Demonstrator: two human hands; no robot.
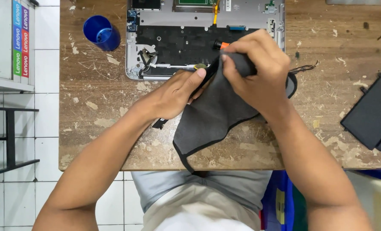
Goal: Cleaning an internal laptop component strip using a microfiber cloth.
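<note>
a blue cup (101,32) stands at the left of the worn wooden table (92,107). the left hand (175,96) pinches a thin dark part under the grey cloth (212,119). the right hand (254,72) is closed on that cloth, pressing it just below the opened laptop base (186,42). a black cover (372,117) lies far right.

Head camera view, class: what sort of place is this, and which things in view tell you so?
Probably an electronics repair bench. An opened laptop chassis lies on a worn wooden table, another dark device part sits at the right edge, and both hands work a grey cloth over a slim tool.
</note>
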